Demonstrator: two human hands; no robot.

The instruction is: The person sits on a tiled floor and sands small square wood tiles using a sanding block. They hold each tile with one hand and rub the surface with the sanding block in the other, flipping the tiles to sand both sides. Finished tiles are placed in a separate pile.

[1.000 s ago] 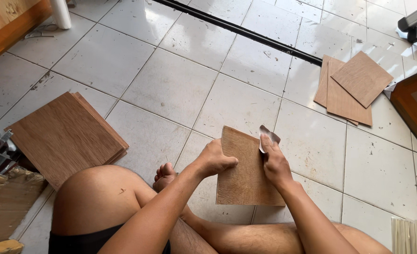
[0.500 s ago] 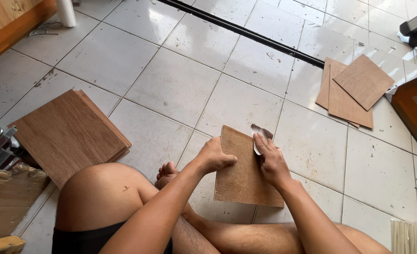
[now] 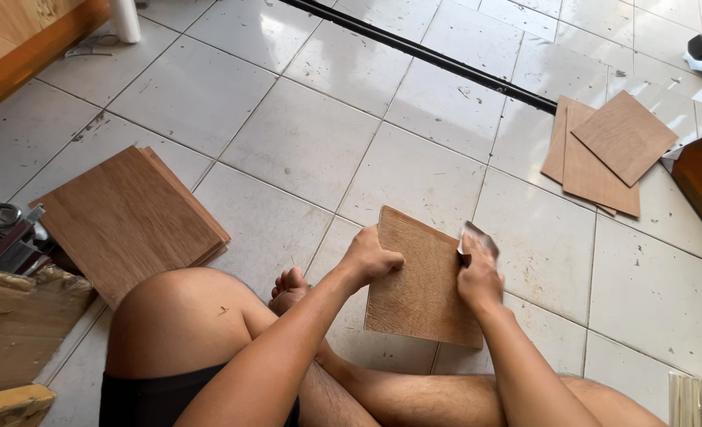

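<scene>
On a white tiled floor (image 3: 303, 142), the left hand (image 3: 370, 259) grips a plywood square (image 3: 422, 281) at centre; the right hand (image 3: 477, 277) pinches a small scraper-like piece (image 3: 477, 236), hard to identify. Plywood stacks lie at 9 (image 3: 129, 217) and 2 o'clock (image 3: 604, 150).

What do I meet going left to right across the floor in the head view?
Stack of wooden boards → left hand → wooden board held under both hands → right hand pressing a small grey pad to the board's right edge → loose pile of thin boards.

Glossy white tiled floor (image 3: 311, 134), dark floor track (image 3: 422, 54), wooden furniture (image 3: 18, 39) at left.
</scene>
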